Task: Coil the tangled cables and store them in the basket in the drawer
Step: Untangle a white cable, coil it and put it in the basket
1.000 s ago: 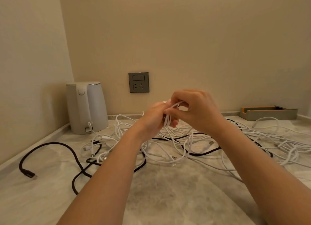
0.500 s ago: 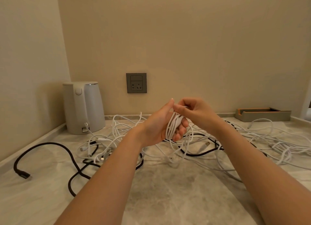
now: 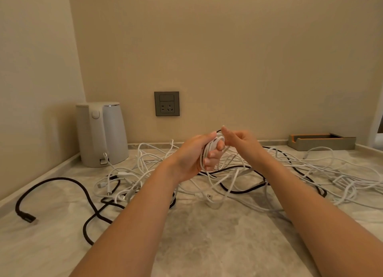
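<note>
Left grip (image 3: 192, 160): centre of frame, fingers clenched round a white coil (image 3: 210, 150), raised above the worktop (image 3: 207, 245).
Right grip (image 3: 242, 144): just right of the coil, fingers curled, one fingertip at its top; cannot tell whether it pinches a strand.
White cables (image 3: 310, 173): loose tangle over the worktop, centre to right.
Black cable (image 3: 62, 180): lower left, running into the tangle.
Kettle (image 3: 101, 133): left, against the wall.
Socket (image 3: 166, 103): wall, centre.
Tray (image 3: 321, 144): far right.

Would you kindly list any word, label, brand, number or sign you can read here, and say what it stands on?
None can be read: the white kettle, the grey wall socket, the tray and the black cable's plug show no legible lettering.
</note>
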Demonstrator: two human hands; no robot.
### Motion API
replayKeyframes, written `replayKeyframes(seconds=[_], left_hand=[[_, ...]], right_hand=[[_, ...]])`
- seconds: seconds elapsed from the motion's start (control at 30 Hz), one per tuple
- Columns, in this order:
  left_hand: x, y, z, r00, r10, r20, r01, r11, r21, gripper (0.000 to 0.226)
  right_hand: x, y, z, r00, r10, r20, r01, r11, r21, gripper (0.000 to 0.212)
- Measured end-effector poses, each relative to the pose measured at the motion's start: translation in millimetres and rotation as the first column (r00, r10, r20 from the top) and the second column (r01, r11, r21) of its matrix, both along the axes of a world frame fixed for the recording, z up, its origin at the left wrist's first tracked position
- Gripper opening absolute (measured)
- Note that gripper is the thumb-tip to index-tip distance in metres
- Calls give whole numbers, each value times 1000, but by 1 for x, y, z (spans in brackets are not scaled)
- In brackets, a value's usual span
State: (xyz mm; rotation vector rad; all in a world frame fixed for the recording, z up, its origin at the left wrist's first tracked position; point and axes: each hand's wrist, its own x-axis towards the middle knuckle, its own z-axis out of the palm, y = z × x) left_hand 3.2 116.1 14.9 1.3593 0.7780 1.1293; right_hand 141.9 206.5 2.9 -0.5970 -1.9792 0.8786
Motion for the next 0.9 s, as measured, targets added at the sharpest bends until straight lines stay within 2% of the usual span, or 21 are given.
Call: replayKeyframes(seconds=[0.13,0.2,0.3,0.4,0.47,0.57,0.67,0.8,0.9], left_hand=[[-8,1,1,992,16,123,-17,1000,2,41],[-11,1,3,982,24,189,-28,999,17,43],[-17,0,6,940,38,339,-53,998,35,49],[-25,0,9,879,68,473,-86,996,17,45],[-28,0,11,831,94,548,-114,994,2,45],[-35,0,13,715,100,692,-117,993,-22,51],[-41,1,14,619,138,773,-164,985,-44,47],[-42,2,14,595,245,765,-295,952,-75,41],[-42,3,12,627,342,700,-406,910,-80,39]], right_hand=[[0,4,-2,998,-9,-57,10,1000,20,44],[1,10,-3,995,-85,-52,90,992,87,37],[6,20,-4,964,-264,12,253,936,245,35],[13,18,-1,932,-351,95,298,888,350,38],[12,12,3,881,-406,243,258,842,474,35],[0,-5,9,732,-518,442,127,742,659,26],[-15,-30,13,633,-552,542,-21,688,725,27],[-27,-59,16,591,-544,596,-185,628,756,24],[-30,-72,21,623,-531,574,-228,578,783,30]])
